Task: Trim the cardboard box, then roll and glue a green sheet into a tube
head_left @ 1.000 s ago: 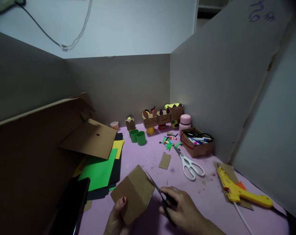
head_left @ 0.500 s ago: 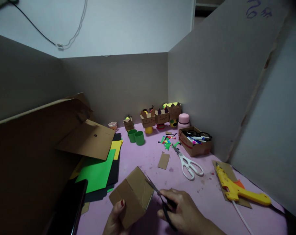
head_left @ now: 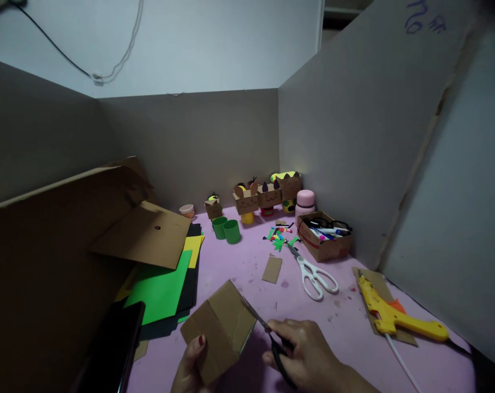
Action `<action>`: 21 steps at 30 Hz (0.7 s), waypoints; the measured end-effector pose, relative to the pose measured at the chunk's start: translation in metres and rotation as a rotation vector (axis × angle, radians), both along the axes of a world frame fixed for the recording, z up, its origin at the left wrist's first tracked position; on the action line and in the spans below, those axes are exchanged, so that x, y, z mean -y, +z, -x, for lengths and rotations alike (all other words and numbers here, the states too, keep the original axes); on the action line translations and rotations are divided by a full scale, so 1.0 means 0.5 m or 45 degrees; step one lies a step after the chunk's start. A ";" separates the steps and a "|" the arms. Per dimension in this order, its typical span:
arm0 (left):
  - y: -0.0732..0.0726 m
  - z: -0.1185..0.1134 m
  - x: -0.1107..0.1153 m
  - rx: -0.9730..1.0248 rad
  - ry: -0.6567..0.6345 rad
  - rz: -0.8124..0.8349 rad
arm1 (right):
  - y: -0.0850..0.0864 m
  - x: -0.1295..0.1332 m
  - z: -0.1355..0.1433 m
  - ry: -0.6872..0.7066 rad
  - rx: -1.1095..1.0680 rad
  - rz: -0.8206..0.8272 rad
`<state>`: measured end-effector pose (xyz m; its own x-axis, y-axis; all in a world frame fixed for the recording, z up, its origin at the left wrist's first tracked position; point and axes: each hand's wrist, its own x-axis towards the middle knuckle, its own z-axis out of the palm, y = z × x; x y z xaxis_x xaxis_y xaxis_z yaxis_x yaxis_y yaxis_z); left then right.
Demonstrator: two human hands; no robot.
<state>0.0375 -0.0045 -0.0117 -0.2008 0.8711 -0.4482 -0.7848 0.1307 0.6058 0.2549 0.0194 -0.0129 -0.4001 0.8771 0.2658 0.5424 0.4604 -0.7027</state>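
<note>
A folded piece of brown cardboard (head_left: pixel 220 330) is held low in the middle of the view by my left hand (head_left: pixel 192 365), its thumb lying on the near face. My right hand (head_left: pixel 304 352) grips the black handles of a pair of scissors (head_left: pixel 260 321). The scissor blades point up and left and lie at the cardboard's upper right edge, nearly closed together. Beyond them on the pink table rests a small flat cardboard rectangle (head_left: pixel 272 269). The fingers under the cardboard are hidden.
White-handled scissors (head_left: pixel 312 275) and a yellow glue gun (head_left: pixel 394 316) lie right. Behind are a pen box (head_left: pixel 324 243), paper scraps (head_left: pixel 278 237), green cups (head_left: pixel 232 232), cardboard figures (head_left: pixel 246 203) and a pink bottle (head_left: pixel 305 201). Green sheets (head_left: pixel 165 295) and a phone (head_left: pixel 120 349) lie left.
The scissor blades have closed a little at the cardboard's edge. The whole view has shifted slightly, and both hands keep their holds.
</note>
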 end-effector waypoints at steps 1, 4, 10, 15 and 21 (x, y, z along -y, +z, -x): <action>0.000 0.000 0.000 0.003 0.000 0.002 | 0.000 0.001 0.000 0.000 -0.003 -0.003; 0.001 0.001 0.001 0.005 -0.003 0.002 | -0.001 0.002 -0.001 0.004 -0.007 -0.018; 0.002 0.000 -0.001 0.018 0.003 -0.029 | -0.004 0.001 0.001 0.010 -0.022 -0.039; 0.021 -0.010 -0.001 0.050 0.060 0.045 | -0.007 -0.001 0.003 0.015 -0.056 -0.008; 0.010 0.001 0.004 0.014 -0.003 -0.005 | -0.007 0.001 0.003 0.055 -0.102 0.035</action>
